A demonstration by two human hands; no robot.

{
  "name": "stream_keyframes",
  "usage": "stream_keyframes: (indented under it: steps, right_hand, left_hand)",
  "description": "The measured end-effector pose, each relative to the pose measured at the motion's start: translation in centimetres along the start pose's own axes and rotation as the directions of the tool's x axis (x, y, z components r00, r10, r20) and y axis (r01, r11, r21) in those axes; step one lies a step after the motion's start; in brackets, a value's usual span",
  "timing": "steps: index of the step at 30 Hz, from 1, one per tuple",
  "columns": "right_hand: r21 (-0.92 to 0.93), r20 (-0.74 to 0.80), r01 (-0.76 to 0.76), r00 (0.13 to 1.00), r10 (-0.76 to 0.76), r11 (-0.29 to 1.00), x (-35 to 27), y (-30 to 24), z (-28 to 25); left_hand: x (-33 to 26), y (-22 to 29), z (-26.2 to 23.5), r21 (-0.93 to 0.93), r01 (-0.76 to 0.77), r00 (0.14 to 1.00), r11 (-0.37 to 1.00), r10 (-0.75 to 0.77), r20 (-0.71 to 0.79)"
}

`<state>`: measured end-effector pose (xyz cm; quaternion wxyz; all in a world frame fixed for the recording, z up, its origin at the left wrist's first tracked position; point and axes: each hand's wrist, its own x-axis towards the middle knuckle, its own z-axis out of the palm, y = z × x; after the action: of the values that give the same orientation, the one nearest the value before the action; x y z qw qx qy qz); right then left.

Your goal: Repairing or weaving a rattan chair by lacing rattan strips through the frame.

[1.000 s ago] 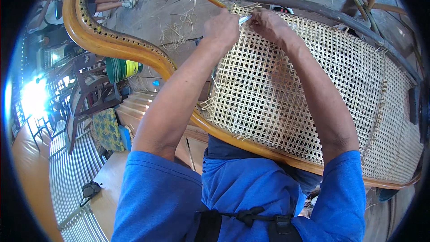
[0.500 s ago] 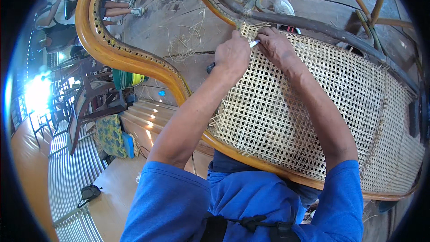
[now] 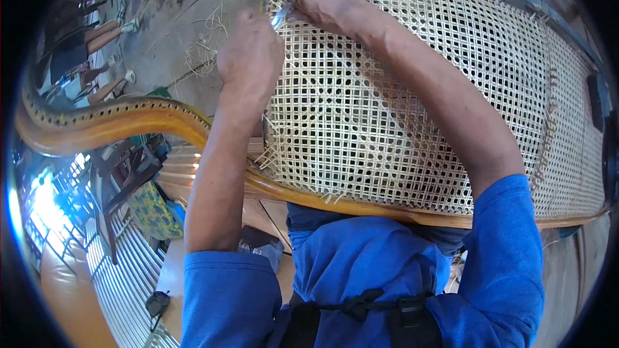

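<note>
A panel of woven cane webbing (image 3: 361, 116) spans a curved wooden furniture frame (image 3: 361, 209) across my lap. At the panel's far left corner my left hand (image 3: 251, 51) is closed in a fist, slightly smeared by motion. A short, pale, shiny blade (image 3: 279, 18) juts from this fist toward my other hand; its handle is hidden. My right hand (image 3: 322, 1) rests on the webbing's far edge with its fingers curled down; what they pinch, if anything, cannot be seen. Cut cane ends stick out along the panel's left and near edges.
A curved wooden arm with a row of drilled holes (image 3: 116, 116) sweeps out to the left. Loose cane strands (image 3: 209, 38) lie on the floor. Another person's legs (image 3: 103, 38) show at far left. A yellow-and-dark patterned cushion (image 3: 153, 209) and a slatted bench (image 3: 122, 270) stand lower left.
In the picture, both hands and the panel have shifted left and upward as the view turned. The blade stays between my hands, and my left fist has drawn slightly toward me.
</note>
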<state>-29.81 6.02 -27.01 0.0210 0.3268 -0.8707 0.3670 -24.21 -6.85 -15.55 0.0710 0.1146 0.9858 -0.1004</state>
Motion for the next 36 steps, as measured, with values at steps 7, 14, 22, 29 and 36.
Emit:
stream_keyframes:
  steps: [7, 14, 22, 29, 36]
  right_hand:
    - [0.265, -0.019, 0.043, 0.999, -0.039, 0.963, -0.3, 1.9, -0.5]
    - [0.253, -0.032, 0.078, 0.997, -0.072, 0.964, -0.8, 1.7, 0.1]
    - [0.123, -0.061, 0.025, 0.998, -0.018, 0.992, -0.5, 0.4, -0.2]
    - [0.542, 0.136, -0.250, 0.968, 0.210, 0.802, 0.7, 2.3, -1.1]
    - [0.287, 0.264, -0.309, 0.935, 0.235, 0.907, 1.5, -0.8, -4.0]
  left_hand:
    - [1.2, -2.0, -0.5, -0.375, 0.257, 0.944, 0.891, -0.147, 0.297]
    - [0.6, -2.6, -1.3, -0.423, 0.287, 0.930, 0.859, -0.144, 0.337]
    - [-0.7, -3.2, -1.1, -0.453, 0.094, 0.986, 0.887, -0.020, 0.166]
    - [-1.1, -4.1, -1.3, -0.472, 0.157, 0.977, 0.868, -0.067, 0.201]
    - [-1.1, -4.7, -0.9, -0.473, 0.094, 0.983, 0.876, -0.009, 0.181]
